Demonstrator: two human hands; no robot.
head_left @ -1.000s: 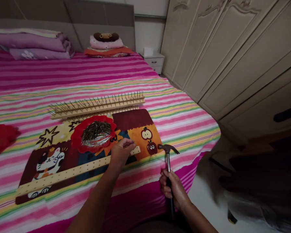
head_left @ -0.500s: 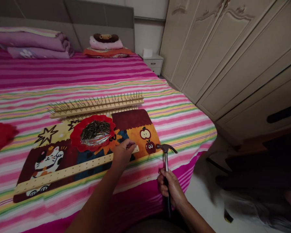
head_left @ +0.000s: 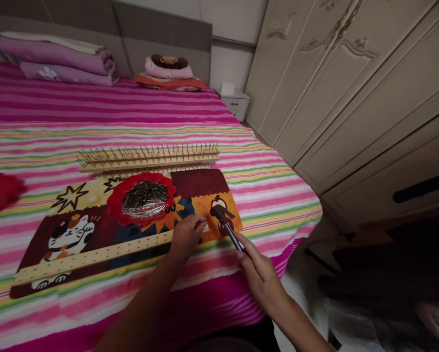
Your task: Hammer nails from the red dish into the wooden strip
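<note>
A pale wooden strip [head_left: 105,253] with rows of small dark holes lies across the patterned mat [head_left: 195,178]. Over its right end, my left hand [head_left: 187,235] is closed in a pinch; what sits between the fingertips is too small to make out. My right hand [head_left: 259,271] grips a claw hammer [head_left: 231,235] by its handle, partly hidden in the palm. The hammer head is over the apple picture, just right of my left fingertips. Behind my left hand stands a red scalloped bowl [head_left: 113,205] heaped with metal nails [head_left: 144,198].
Wooden strips bristling with upright nails [head_left: 149,159] lie beyond the bowl. Another red dish [head_left: 1,194] is at the left edge. Everything rests on a striped bedsheet [head_left: 271,188]; folded bedding [head_left: 65,61] lies at the back. A wardrobe [head_left: 315,98] stands to the right.
The hammer has swung left and tipped over from upright, its head now close to my left hand. My right hand has risen slightly. The left hand keeps its pinch at the strip.
</note>
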